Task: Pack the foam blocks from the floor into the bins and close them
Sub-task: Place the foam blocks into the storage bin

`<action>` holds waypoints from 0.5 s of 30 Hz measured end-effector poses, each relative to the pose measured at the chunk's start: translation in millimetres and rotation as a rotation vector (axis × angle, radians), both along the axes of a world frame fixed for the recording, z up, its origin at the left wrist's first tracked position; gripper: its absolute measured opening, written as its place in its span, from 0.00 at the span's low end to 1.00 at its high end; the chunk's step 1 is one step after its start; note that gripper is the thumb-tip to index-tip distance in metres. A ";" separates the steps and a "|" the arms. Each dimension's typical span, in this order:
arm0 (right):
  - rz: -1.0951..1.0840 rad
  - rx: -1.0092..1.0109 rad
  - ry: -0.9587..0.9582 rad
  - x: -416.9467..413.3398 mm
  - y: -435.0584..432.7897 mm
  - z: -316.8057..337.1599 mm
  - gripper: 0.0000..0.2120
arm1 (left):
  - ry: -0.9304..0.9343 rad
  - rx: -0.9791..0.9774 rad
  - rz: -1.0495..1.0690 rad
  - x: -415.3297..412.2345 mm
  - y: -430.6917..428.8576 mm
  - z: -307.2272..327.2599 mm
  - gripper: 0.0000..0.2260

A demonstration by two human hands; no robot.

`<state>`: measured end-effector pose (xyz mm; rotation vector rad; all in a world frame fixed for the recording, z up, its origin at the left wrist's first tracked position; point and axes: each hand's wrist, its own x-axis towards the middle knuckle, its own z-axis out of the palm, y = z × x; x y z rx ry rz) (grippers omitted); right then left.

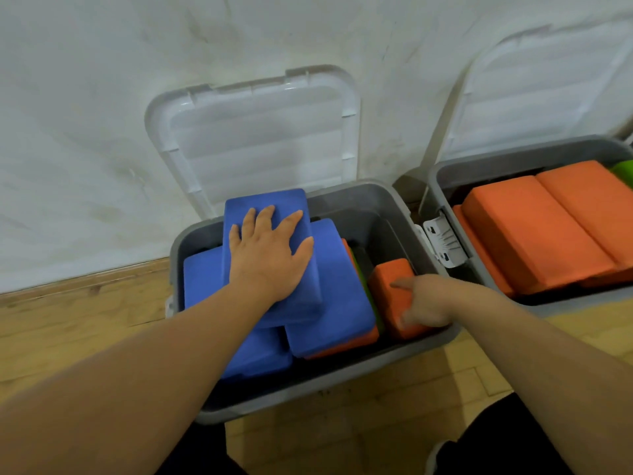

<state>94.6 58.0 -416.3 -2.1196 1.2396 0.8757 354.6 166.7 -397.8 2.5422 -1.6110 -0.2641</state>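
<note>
- Pressing flat, the left hand (pixel 270 258) is laid palm-down on the topmost blue rectangular foam block (pixel 263 204), with its fingers straight and spread and nothing gripped.
- The topmost block is stacked across two more blue foam blocks (pixel 335 289) and juts over the bin's rim at 12 o'clock.
- A flat orange foam block (pixel 346 345) is seen under the blue one towards 3 o'clock, with a green foam edge (pixel 363 281) just beside it.
- The right hand (pixel 426 303) is curled round the near end of a small orange foam block (pixel 390 272), which is pinched between thumb and fingers at the 3 o'clock side of the bin.
- All of these blocks are held in a grey plastic bin (pixel 342 383) set on the wooden floor (pixel 68 323).
- The bin's white translucent lid (pixel 260 138) is raised at 12 o'clock and leant against the white wall (pixel 85 97).
- A second grey plastic bin (pixel 442 174) is placed just beside the first at 3 o'clock, with a white latch (pixel 445 243) between the two.
- Large orange foam blocks (pixel 534 234) are packed side by side in the second bin, and a green foam block (pixel 624 171) is seen at its far 3 o'clock edge.
- A second white lid (pixel 548 80) is likewise raised against the wall.
</note>
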 end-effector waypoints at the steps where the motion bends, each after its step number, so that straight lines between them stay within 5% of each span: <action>1: -0.030 -0.023 -0.077 0.9 -2.0 4.0 0.44 | 0.007 -0.007 0.003 0.0 0.1 0.6 0.27; 6: -0.342 0.133 -0.674 24.9 -1.6 26.4 0.39 | 0.059 0.010 0.124 0.8 7.4 13.7 0.28; 10: -0.333 0.233 -0.807 51.2 2.5 29.3 0.43 | 0.347 0.082 0.391 10.0 30.1 17.1 0.38; 15: -0.314 0.443 -0.933 73.8 8.1 27.5 0.49 | 0.616 -0.128 0.432 -3.1 31.2 10.4 0.37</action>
